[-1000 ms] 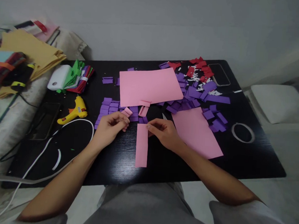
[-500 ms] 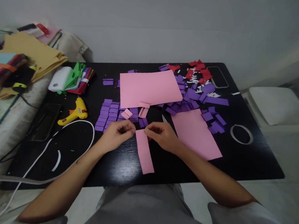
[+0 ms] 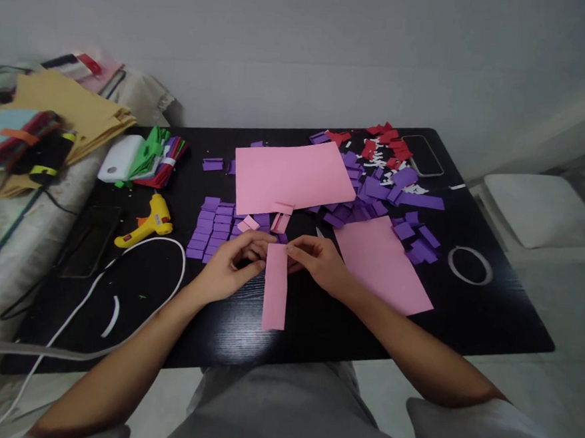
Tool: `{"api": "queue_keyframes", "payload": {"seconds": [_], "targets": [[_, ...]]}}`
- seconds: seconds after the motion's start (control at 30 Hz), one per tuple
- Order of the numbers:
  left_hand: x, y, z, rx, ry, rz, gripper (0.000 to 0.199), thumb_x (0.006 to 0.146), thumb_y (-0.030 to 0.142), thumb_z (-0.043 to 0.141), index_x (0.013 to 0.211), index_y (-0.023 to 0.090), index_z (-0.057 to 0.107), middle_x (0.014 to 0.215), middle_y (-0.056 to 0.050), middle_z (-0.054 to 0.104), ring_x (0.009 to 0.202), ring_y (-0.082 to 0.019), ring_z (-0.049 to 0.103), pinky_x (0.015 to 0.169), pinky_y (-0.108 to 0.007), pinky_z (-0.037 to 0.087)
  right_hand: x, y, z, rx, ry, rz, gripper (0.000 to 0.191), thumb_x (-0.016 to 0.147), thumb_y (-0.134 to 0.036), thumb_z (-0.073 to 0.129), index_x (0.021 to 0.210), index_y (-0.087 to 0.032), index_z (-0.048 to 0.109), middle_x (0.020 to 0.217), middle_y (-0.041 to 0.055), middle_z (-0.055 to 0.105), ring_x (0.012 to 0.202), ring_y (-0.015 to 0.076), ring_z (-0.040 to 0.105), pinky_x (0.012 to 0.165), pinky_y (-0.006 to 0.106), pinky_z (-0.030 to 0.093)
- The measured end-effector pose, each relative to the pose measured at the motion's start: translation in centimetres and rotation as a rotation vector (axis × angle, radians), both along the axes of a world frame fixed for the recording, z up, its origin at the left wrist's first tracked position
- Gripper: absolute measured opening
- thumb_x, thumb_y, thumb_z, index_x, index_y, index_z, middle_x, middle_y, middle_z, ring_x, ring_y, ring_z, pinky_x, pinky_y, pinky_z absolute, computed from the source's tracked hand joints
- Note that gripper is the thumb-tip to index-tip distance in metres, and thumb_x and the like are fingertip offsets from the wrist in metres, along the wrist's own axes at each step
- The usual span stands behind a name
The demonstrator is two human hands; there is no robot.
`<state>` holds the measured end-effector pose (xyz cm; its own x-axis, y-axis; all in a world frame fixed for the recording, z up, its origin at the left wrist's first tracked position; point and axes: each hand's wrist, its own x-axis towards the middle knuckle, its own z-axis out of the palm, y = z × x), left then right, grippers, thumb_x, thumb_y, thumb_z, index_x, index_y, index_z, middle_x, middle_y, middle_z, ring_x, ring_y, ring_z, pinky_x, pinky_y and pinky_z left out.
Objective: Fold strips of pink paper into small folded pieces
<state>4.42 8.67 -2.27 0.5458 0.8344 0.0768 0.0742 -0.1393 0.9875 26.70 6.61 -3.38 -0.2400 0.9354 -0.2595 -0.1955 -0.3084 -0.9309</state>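
A pink paper strip (image 3: 275, 288) hangs lengthwise toward me over the front of the black table. My right hand (image 3: 317, 261) pinches its top right corner between thumb and finger. On the other side, my left hand (image 3: 234, 261) is curled at the strip's upper left edge, its fingertips partly hidden behind the paper and its thumb beside the edge. Just beyond my hands are small folded pink pieces (image 3: 281, 222) and rows of folded purple pieces (image 3: 209, 226). The tip of a pointed blade (image 3: 320, 233) shows by my right hand.
Pink sheets (image 3: 293, 177) (image 3: 382, 265) lie behind and to the right. Purple scraps (image 3: 375, 188) and red scraps (image 3: 391, 142) are heaped at the back right, near a tape ring (image 3: 470, 265). A yellow glue gun (image 3: 149, 221) and white cable (image 3: 183, 265) are at left.
The strip has swung from a slant to nearly straight, its lower end moving left. My left fingers have shifted slightly behind its upper edge; my right hand keeps its pinch.
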Motion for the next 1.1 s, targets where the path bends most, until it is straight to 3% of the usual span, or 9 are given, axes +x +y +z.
{"api": "queue_keyframes", "payload": {"seconds": [0.37,0.47,0.6,0.67,0.87,0.97,1.1], "targets": [[0.2,0.0,0.0,0.089,0.093,0.076,0.016,0.09,0.022,0.074,0.106,0.019,0.074,0.095,-0.006,0.074,0.081,-0.014,0.069,0.073,-0.025,0.056,0.0,-0.2,0.1,0.033,-0.085,0.003,0.021,0.086,-0.041,0.076,0.088,-0.02,0.077,0.084,0.0006,0.072,0.075,0.0156,0.068,0.062,0.026,0.06],[0.2,0.1,-0.2,0.047,0.09,0.119,0.015,0.089,0.024,0.074,0.104,0.018,0.074,0.091,-0.005,0.075,0.079,-0.014,0.07,0.074,-0.025,0.056,0.0,-0.3,0.0,0.07,-0.086,0.012,0.016,0.09,-0.033,0.069,0.1,-0.022,0.077,0.082,-0.0002,0.072,0.073,0.0139,0.067,0.064,0.026,0.058],[0.2,0.2,-0.3,-0.014,0.043,0.193,0.016,0.088,0.025,0.076,0.103,0.018,0.074,0.084,-0.003,0.074,0.075,-0.013,0.07,0.074,-0.025,0.057,0.0,-0.3,-0.3,0.206,0.017,0.036,0.041,0.084,-0.019,0.073,0.124,-0.028,0.07,0.105,0.0013,0.075,0.088,0.0146,0.071,0.082,0.029,0.06],[0.2,0.2,-0.2,-0.029,0.018,0.214,0.016,0.087,0.025,0.076,0.102,0.018,0.074,0.082,-0.002,0.074,0.073,-0.013,0.069,0.073,-0.025,0.057,0.0,-0.4,-0.5,0.255,0.056,0.059,0.044,0.081,-0.018,0.077,0.123,-0.028,0.07,0.117,0.0028,0.073,0.097,0.016,0.072,0.091,0.032,0.059],[0.2,0.2,-0.2,-0.032,0.016,0.209,0.016,0.088,0.023,0.075,0.103,0.018,0.074,0.082,-0.002,0.073,0.074,-0.012,0.069,0.073,-0.024,0.057,0.1,-0.4,-0.8,0.312,0.04,0.081,0.027,0.081,-0.033,0.084,0.106,-0.026,0.077,0.12,0.0065,0.073,0.112,0.0222,0.07,0.098,0.038,0.058],[0.2,0.1,-0.3,0.014,0.031,0.18,0.016,0.088,0.022,0.074,0.104,0.018,0.073,0.085,-0.004,0.073,0.075,-0.013,0.069,0.072,-0.024,0.057,0.0,-0.4,-0.8,0.292,-0.027,0.031,0.025,0.079,-0.036,0.086,0.098,-0.023,0.077,0.111,0.006,0.074,0.105,0.0223,0.072,0.096,0.039,0.059],[0.3,-0.4,-0.1,0.099,0.052,0.108,0.023,0.087,0.018,0.074,0.111,0.018,0.07,0.099,-0.006,0.072,0.082,-0.014,0.069,0.075,-0.026,0.058,-0.4,-0.5,-0.6,0.195,-0.026,-0.036,0.036,0.077,-0.036,0.088,0.103,-0.023,0.068,0.097,0.0022,0.076,0.09,0.019,0.074,0.089,0.037,0.062]]}}
